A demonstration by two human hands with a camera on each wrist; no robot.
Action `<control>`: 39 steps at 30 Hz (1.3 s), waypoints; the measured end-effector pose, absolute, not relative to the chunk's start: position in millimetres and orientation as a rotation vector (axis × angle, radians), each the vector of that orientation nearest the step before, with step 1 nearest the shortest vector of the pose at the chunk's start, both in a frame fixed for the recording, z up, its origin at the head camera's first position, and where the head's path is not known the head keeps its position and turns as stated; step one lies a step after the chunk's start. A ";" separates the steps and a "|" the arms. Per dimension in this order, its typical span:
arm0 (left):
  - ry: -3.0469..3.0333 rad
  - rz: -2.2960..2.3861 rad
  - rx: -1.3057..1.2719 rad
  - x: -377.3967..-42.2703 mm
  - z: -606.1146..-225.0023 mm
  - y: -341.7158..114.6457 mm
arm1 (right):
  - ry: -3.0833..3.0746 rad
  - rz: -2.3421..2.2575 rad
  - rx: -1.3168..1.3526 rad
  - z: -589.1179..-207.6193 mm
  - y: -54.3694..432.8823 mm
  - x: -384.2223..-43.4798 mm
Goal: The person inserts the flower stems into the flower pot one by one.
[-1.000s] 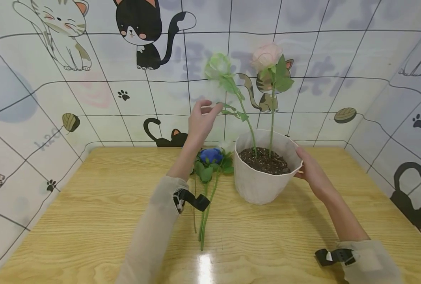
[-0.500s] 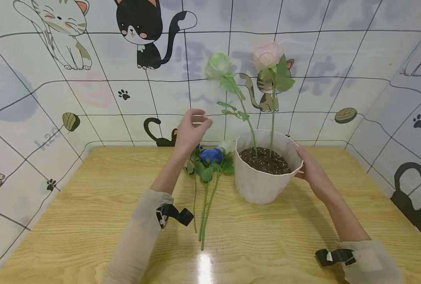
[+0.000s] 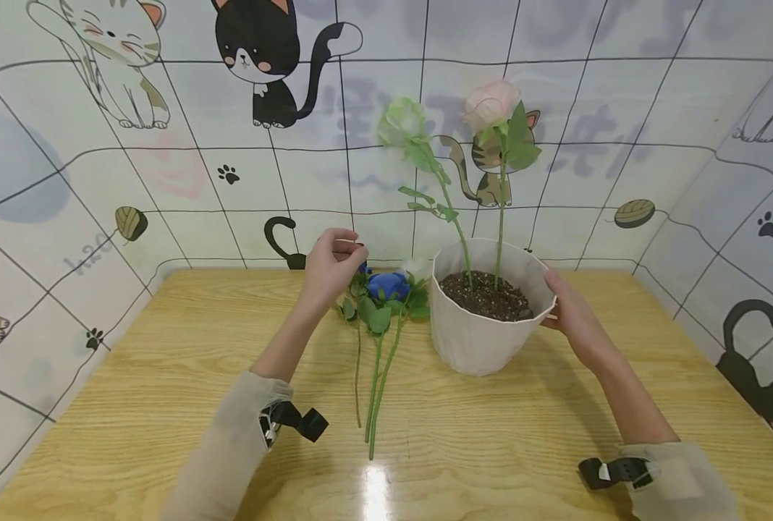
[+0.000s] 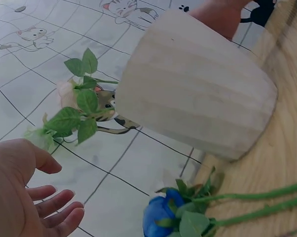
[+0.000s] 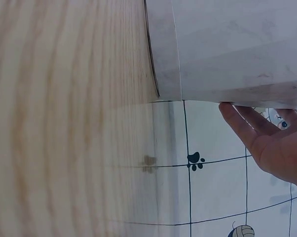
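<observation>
My left hand (image 3: 330, 269), its fingers loosely bent and holding nothing, hovers just above and left of the cut flowers. Below it lie a blue rose (image 3: 389, 286) and a whitish bloom (image 3: 415, 268), their green stems pointing toward me. A thinner brown stem lies beside them, its small blue head partly hidden by the hand. With my right hand (image 3: 572, 315) I grip the right rim of a white flowerpot (image 3: 474, 347), the thumb at the rim and the fingers on the outer wall. In its dark soil (image 3: 491, 298) stand a pale green rose (image 3: 402, 123), leaning left, and an upright pink rose (image 3: 492, 106).
The wooden table (image 3: 230, 405) ends at a wall covering (image 3: 197, 181) with a cat print and black grid lines. Side panels with the same print flank the table. A black camera mount (image 3: 295, 420) sits on the left wrist, another (image 3: 614, 472) on the right.
My left hand has drawn away from the pale green rose's leaves, moving left and down toward the blue flowers. The right hand and the pot have stayed where they were.
</observation>
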State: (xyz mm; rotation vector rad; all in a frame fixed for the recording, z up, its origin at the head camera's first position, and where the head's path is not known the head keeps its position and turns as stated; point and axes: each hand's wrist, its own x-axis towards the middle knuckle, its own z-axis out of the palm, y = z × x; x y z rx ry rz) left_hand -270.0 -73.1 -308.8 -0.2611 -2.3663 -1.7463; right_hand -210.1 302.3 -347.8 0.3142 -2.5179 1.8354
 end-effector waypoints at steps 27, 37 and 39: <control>-2.614 -1.600 -0.197 -245.3 -371.8 -103.6 | -2.493 1.889 0.283 -350.9 304.1 -210.8; -2.735 -1.571 -0.199 -240.6 -382.4 -101.8 | -2.495 1.873 0.300 -351.0 303.3 -210.7; -2.760 -1.587 -0.192 -240.4 -383.9 -101.2 | -2.496 1.873 0.295 -350.4 302.8 -211.0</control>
